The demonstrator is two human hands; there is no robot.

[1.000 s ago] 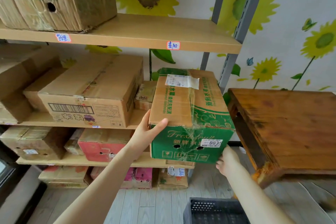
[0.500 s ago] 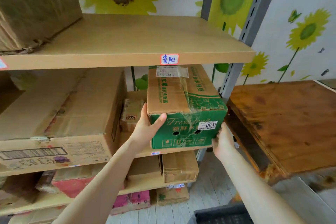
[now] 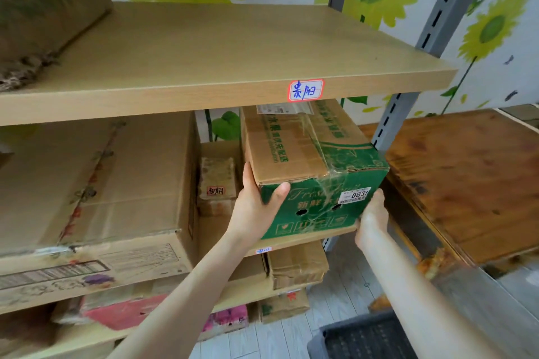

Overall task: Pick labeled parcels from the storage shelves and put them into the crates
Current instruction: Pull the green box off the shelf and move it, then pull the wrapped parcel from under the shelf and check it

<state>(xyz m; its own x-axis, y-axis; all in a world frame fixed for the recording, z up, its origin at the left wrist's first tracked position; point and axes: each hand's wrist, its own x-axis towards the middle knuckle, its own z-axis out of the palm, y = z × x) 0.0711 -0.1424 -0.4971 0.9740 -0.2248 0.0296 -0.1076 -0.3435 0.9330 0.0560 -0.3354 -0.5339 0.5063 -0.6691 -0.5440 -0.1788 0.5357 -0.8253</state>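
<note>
Head view.

- Item 1, parcel (image 3: 315,166): a carton with a brown top and a green near face, wrapped in clear tape. It lies at the right end of the middle shelf (image 3: 294,242), under the upper shelf board (image 3: 204,67), with its near face at the shelf's front edge. Whether its base rests fully on the shelf cannot be told.
- Item 2, white label (image 3: 354,195): on the green face, with digits reading 083 and a cut-off last figure. A second paper label lies on the far top.
- Item 3, left hand (image 3: 256,207): grips the parcel's near left corner. The thumb lies across the green face and the fingers run along the left side.
- Item 4, right hand (image 3: 372,218): holds the near right lower corner. Its fingertips are out of sight round the right side.
- Item 5, red-bordered tag (image 3: 305,90): handwritten, on the upper board's front edge, above the parcel.
- Item 6, large brown carton (image 3: 96,183): on the same shelf, left of the parcel. A small box (image 3: 217,181) stands between them, farther back.
- Item 7, dark crate (image 3: 364,338): on the floor, near, lower right.
- Item 8, wooden table (image 3: 466,178): right of the shelving.
</note>
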